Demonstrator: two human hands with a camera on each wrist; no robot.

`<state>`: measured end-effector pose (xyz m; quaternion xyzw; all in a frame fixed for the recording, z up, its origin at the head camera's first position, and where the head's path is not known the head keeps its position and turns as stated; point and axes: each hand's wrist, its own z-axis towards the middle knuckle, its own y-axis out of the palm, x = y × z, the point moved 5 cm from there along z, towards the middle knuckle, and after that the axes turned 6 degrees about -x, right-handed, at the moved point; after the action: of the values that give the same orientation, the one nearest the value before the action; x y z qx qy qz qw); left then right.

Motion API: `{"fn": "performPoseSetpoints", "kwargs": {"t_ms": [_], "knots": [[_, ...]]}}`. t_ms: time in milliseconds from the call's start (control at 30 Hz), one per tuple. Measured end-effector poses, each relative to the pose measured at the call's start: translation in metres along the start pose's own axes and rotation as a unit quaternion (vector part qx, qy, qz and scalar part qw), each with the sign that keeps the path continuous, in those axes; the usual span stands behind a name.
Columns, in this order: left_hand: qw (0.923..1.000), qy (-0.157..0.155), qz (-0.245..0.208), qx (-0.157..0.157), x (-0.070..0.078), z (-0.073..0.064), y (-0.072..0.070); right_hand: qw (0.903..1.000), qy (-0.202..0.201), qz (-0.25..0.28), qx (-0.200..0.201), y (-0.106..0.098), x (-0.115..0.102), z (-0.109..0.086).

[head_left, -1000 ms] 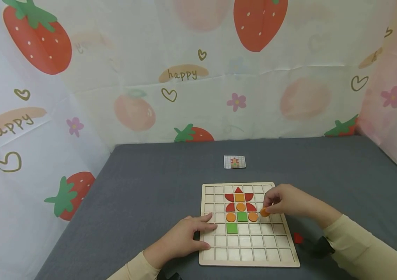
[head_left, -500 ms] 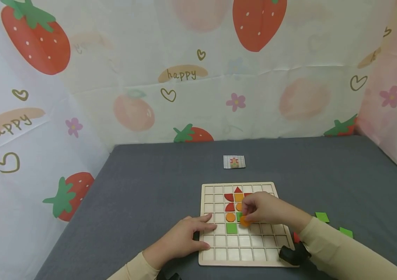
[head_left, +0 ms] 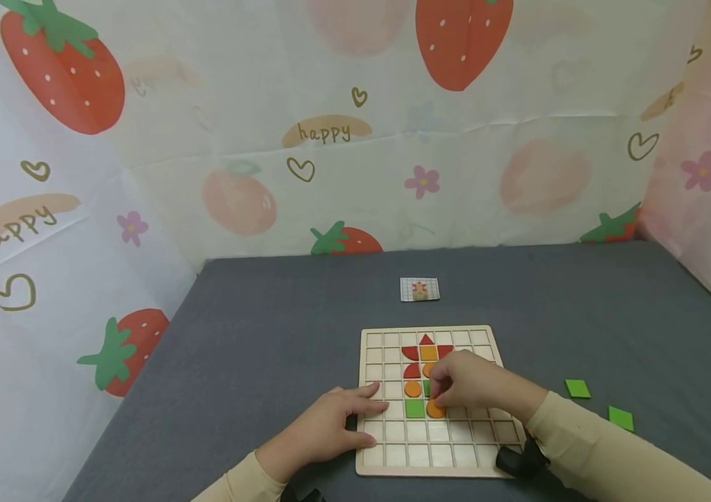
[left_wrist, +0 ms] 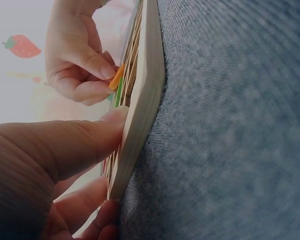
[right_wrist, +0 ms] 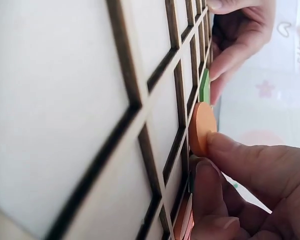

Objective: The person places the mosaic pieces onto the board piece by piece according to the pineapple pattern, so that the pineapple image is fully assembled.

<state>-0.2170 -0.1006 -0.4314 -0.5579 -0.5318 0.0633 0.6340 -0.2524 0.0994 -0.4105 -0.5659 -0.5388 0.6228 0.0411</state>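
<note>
With thumb and fingers my right hand (head_left: 477,380) pinches an orange disc (head_left: 436,409). The disc sits at a cell of the wooden grid board (head_left: 396,457), just right of a green square (head_left: 415,408); in the right wrist view the disc (right_wrist: 202,127) is tilted against the grid, thumb on its face. My left hand (head_left: 330,422) rests on the board's left edge, fingers extended; the left wrist view has its thumb (left_wrist: 97,137) along the rim. Further up the board lie a red triangle (head_left: 426,340), an orange square (head_left: 429,353) and red quarter-round pieces, some hidden behind my right hand.
Two green squares, a nearer one (head_left: 621,418) and a farther one (head_left: 578,389), lie on the grey cloth (head_left: 268,335) right of the board. A small pattern card (head_left: 419,290) lies behind it. A fruit-printed curtain (head_left: 355,181) stands at the back.
My right hand has carried the orange disc left from the board's right side, then slightly down to the cell beside the green square. The left hand has stayed in place.
</note>
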Motion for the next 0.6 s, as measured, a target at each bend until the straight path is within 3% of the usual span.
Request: {"fn": "performPoseSetpoints", "kwargs": {"t_ms": [367, 600], "knots": [[1.0, 0.001, -0.001, 0.002, 0.0, 0.0, -0.001, 0.9985, -0.011, -0.053, 0.0, 0.0, -0.007, -0.001], [1.0, 0.0, -0.009, -0.003, 0.0, 0.0, 0.0, 0.9993, -0.017, -0.035, -0.001, -0.011, -0.003, -0.006]]}}
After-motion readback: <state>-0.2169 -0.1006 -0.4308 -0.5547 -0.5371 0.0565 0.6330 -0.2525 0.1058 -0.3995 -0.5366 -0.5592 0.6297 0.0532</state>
